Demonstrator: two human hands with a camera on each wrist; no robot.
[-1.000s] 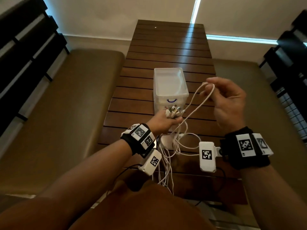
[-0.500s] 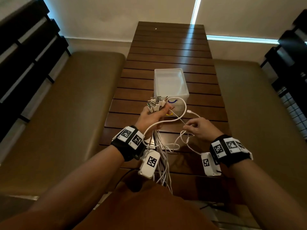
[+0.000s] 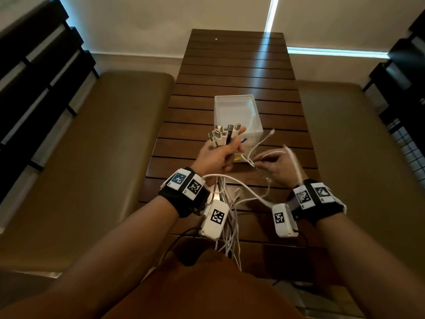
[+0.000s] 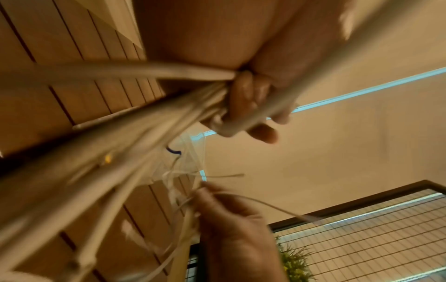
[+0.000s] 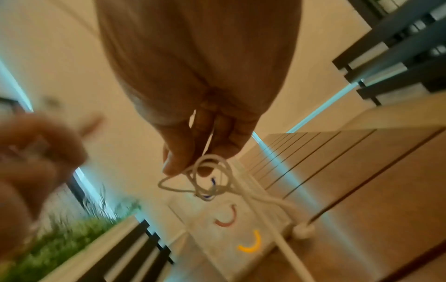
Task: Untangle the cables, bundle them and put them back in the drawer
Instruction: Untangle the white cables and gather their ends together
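The thin white charging cables (image 3: 226, 203) were gathered near their plug ends in the left hand (image 3: 216, 156), whose fingers were curled tight around the bundle. Above that grip the metal-tipped connector plugs (image 3: 226, 133) fanned upward and outward; below it the cords hung loose past the left wrist and trailed down over the near edge of the dark brown slatted wooden table (image 3: 234, 65). In the left wrist view the same cords (image 4: 135, 133) ran blurred out of the clenched fingers (image 4: 241, 99).

The right hand (image 3: 276, 166) was held just beside the left, slightly lower, and pinched a small tangled loop of one white cable (image 3: 251, 161) between thumb and fingertips. The right wrist view showed this loop (image 5: 212, 177) hanging directly beneath the pinching fingertips (image 5: 178, 158), with a strand continuing down and away from the grip. One free cable end (image 3: 272, 131) rose above the right-hand pinch; a second strand arched — motion-blurred — over the back of the right hand.

The translucent white plastic drawer unit (image 3: 236, 111) stood on the table just beyond both grips. Its front (image 5: 236, 229) carried curved handles in blue, dull red and yellow — all below the pinched loop in the right wrist view. Whether any drawer was pulled out could not be determined.

Tan cushioned benches (image 3: 92, 157) flanked the table on both sides.
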